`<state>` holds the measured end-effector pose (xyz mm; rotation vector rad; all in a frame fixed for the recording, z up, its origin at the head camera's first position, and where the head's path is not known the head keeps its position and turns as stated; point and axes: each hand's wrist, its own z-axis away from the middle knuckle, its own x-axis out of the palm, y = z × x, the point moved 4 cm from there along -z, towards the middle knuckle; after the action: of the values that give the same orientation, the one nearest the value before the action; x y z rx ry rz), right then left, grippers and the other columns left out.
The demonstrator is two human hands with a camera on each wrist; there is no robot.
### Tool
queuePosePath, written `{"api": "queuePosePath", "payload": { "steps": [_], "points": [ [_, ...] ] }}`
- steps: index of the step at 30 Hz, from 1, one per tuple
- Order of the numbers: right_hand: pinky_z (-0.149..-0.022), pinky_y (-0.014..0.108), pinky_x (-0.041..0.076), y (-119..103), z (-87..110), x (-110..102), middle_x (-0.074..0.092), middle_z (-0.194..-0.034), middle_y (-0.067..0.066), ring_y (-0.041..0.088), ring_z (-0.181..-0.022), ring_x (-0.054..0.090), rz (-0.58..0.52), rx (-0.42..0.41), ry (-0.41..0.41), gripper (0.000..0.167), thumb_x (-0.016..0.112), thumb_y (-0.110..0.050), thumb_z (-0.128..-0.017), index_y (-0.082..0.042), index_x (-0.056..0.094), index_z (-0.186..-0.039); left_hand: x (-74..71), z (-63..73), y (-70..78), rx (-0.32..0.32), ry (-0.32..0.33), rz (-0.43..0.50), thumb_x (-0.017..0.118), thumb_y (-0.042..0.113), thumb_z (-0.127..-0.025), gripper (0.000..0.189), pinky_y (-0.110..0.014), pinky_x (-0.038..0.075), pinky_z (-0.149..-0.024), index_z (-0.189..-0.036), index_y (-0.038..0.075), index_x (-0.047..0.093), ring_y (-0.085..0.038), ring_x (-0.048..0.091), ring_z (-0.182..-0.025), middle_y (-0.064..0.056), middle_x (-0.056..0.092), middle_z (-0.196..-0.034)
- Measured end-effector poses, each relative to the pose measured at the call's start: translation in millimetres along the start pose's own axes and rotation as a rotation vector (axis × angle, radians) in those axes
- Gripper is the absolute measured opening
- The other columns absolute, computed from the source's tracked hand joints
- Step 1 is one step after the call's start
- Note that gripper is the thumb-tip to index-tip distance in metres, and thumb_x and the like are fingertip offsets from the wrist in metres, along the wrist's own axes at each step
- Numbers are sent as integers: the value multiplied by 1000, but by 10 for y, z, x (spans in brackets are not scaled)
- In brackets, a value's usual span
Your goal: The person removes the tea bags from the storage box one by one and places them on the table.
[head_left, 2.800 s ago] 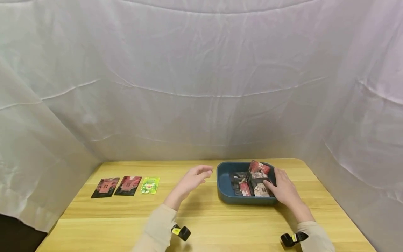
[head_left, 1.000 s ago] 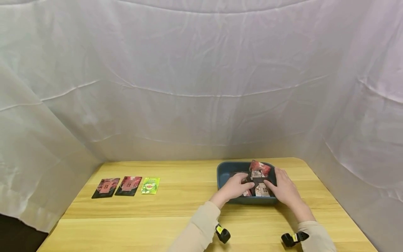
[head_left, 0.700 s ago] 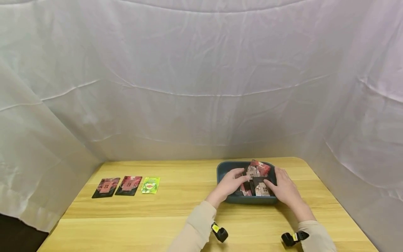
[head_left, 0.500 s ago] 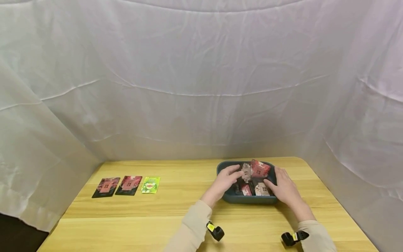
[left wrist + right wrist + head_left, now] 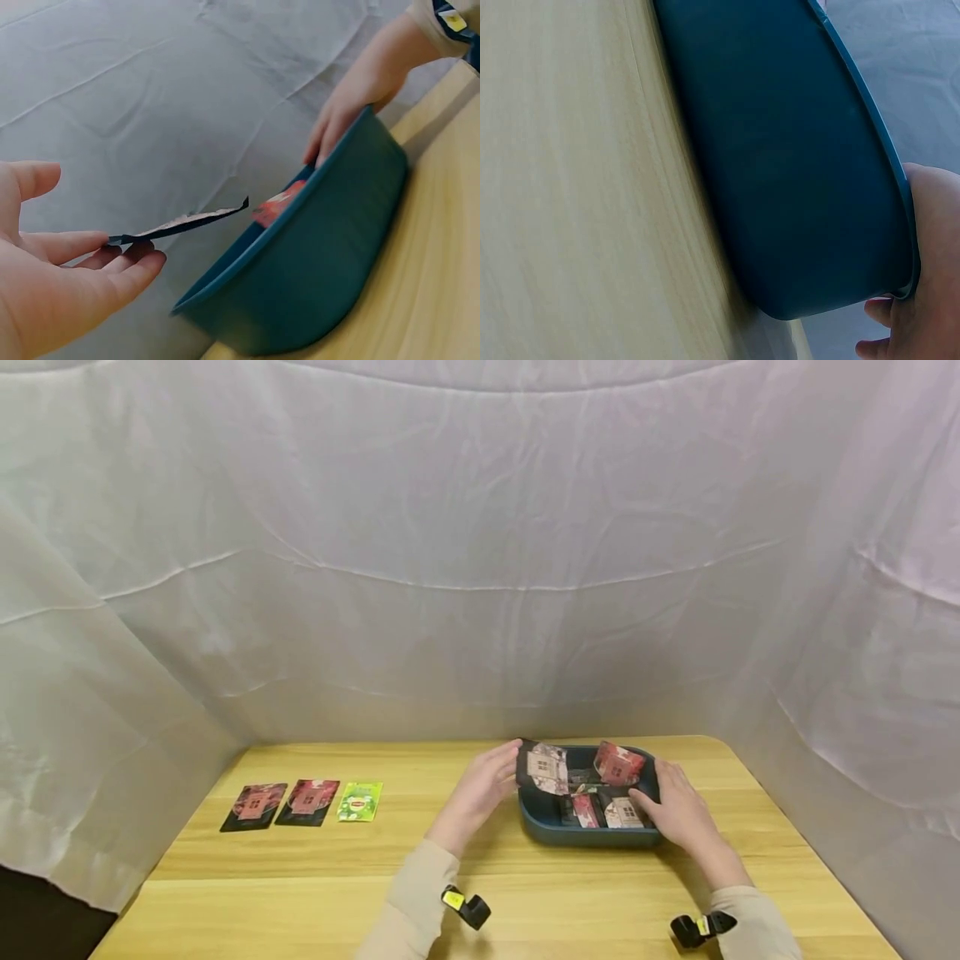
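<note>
My left hand (image 5: 480, 781) pinches a black tea sachet (image 5: 546, 767) with a pale house print, over the left end of a dark blue plastic tub (image 5: 585, 837). In the left wrist view the sachet (image 5: 191, 221) appears edge-on, one end between the thumb and fingers. At the tub's right end, my right hand (image 5: 678, 806) grips the rim, thumb on the inner side. Inside lie several more sachets: a red one (image 5: 618, 764) leaning at the back right, a pale-printed one (image 5: 622, 812) near the right thumb, and a pink-red one (image 5: 585, 811) beside it.
On the left of the wooden table (image 5: 315, 902) three sachets lie in a row: a dark red one (image 5: 253, 807), another red and black one (image 5: 308, 802) and a green Lipton one (image 5: 360, 801). Grey cloth (image 5: 480, 568) hangs behind and at both sides.
My left hand has reached into the tub, taken the pale-printed black sachet and drawn it up and left to the tub's left end. The right hand has stayed on the rim.
</note>
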<state>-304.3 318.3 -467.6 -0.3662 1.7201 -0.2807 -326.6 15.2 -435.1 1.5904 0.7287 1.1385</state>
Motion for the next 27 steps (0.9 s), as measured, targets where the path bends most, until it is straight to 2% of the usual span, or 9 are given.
{"api": "queuePosePath", "payload": {
  "steps": [2, 4, 6, 11, 15, 22, 27],
  "points": [
    [-113, 68, 20, 1, 2, -5, 23, -150, 40, 56, -141, 17, 1, 1, 1, 86, 55, -44, -97, 15, 19, -148, -110, 39, 53, -5, 13, 32, 48, 21, -101, 53, -32, 49, -98, -145, -7, 37, -19, 59, -114, -25, 38, -150],
    [-113, 68, 20, 7, 3, -6, 23, -150, 40, 56, -141, 17, 4, 2, -1, 86, 55, -45, -97, 15, 20, -148, -221, 74, 101, -17, 33, 55, 48, 21, -101, 53, -27, 50, -91, -145, -6, 37, -15, 59, -110, -23, 36, -152],
    [-113, 68, 20, 14, 3, -7, 23, -150, 40, 55, -141, 18, 5, 3, -2, 86, 54, -45, -97, 15, 20, -148, -328, 110, 150, -20, 53, 66, 48, 21, -101, 53, -25, 50, -89, -145, -6, 37, -19, 57, -115, -20, 33, -154],
    [-113, 68, 20, 17, 3, -12, 23, -150, 40, 55, -141, 18, 6, 1, -1, 86, 54, -45, -97, 15, 20, -148, -568, 204, 247, -21, 80, 65, 47, 21, -101, 52, -27, 50, -94, -146, -5, 37, -27, 51, -124, -18, 30, -156],
    [-113, 68, 20, 4, 6, -12, 23, -150, 40, 55, -140, 19, 6, 0, 2, 84, 55, -42, -97, 15, 19, -148, -736, 283, 282, -22, 113, 43, 46, 21, -102, 51, -29, 50, -96, -145, -5, 38, -23, 54, -120, -19, 34, -153],
    [-112, 68, 22, 10, -1, 8, 25, -150, 39, 55, -140, 20, 13, 5, 9, 83, 57, -40, -96, 15, 21, -147, -1022, 399, 274, -37, 170, 4, 48, 23, -101, 52, -32, 47, -96, -145, -5, 40, -26, 52, -122, -15, 36, -153],
    [-113, 67, 22, 26, -12, 24, 25, -150, 38, 55, -141, 20, 16, 8, 9, 83, 56, -41, -97, 14, 22, -148, -1189, 480, 263, -59, 202, -51, 50, 28, -101, 55, -35, 42, -102, -146, -3, 39, -33, 43, -133, -14, 33, -155]
  ]
}}
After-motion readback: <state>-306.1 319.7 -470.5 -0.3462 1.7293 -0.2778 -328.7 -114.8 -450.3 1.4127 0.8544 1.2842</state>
